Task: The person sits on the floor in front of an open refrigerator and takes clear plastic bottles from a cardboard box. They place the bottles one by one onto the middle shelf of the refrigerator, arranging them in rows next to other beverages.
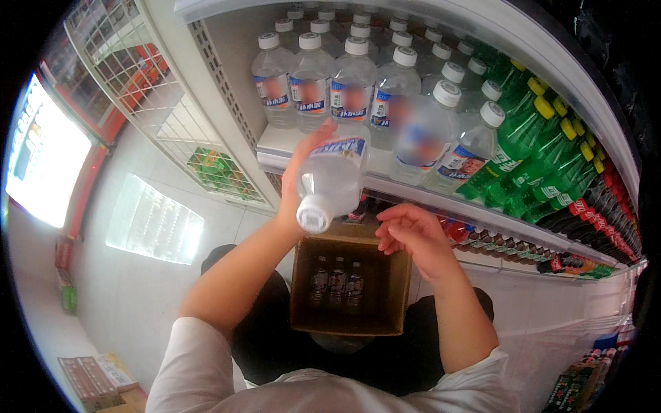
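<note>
My left hand (301, 172) is wrapped round a clear plastic bottle (332, 172) with a white cap and a blue-and-white label. The bottle is tilted, its cap toward me, in front of the shelf edge. Behind it, rows of matching clear bottles (353, 79) stand upright on the shelf. My right hand (416, 237) hangs over the right rim of a brown cardboard box (396, 303), its fingers loosely bent and apart, holding nothing. The box sits between my knees; three small bottle shapes show inside it, whether real or printed I cannot tell.
Green bottles with yellow caps (530, 148) and dark bottles with red labels (585, 224) fill the shelf's right side. A lower shelf (509, 241) holds more drinks. A white wire rack (151, 96) stands left. Cartons (96, 378) lie at lower left.
</note>
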A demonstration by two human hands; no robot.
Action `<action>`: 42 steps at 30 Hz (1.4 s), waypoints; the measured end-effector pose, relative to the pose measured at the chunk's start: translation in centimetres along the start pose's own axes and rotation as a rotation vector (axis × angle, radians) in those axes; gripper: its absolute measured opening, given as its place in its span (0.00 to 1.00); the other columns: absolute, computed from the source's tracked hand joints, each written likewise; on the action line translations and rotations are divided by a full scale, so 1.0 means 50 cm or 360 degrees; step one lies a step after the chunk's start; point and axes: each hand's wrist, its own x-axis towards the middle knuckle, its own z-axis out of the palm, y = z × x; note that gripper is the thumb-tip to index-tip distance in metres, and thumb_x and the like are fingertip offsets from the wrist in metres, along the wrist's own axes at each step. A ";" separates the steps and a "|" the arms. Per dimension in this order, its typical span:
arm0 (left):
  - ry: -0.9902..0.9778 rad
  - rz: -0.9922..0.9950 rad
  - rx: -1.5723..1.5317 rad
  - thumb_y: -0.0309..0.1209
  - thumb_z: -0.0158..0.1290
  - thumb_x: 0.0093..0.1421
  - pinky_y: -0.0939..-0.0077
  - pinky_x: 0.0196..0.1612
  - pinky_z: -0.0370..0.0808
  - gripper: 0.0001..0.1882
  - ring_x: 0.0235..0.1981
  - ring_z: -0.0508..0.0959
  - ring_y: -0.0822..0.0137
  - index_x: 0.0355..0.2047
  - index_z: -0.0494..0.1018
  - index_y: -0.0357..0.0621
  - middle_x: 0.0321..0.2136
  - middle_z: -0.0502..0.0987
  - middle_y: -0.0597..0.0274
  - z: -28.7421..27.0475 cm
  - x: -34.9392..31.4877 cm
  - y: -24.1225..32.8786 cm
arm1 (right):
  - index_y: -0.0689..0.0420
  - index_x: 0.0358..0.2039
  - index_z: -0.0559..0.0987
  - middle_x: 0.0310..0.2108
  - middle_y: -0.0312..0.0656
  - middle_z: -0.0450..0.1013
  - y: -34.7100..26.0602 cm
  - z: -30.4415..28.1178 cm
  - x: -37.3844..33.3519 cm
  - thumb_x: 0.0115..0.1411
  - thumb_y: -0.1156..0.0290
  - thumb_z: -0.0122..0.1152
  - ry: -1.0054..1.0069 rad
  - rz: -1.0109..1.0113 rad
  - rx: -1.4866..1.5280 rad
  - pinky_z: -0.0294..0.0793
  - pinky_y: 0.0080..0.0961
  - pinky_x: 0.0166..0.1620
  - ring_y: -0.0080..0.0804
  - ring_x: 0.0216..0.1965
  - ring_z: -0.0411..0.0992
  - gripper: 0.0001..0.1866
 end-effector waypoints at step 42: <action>-0.0188 0.1056 0.1681 0.24 0.57 0.55 0.42 0.65 0.62 0.35 0.56 0.76 0.51 0.64 0.63 0.35 0.53 0.77 0.46 0.042 -0.040 0.040 | 0.56 0.56 0.79 0.55 0.55 0.76 0.593 -0.016 0.186 0.60 0.56 0.61 -0.1507 0.1308 -0.2210 0.72 0.50 0.56 0.50 0.55 0.75 0.26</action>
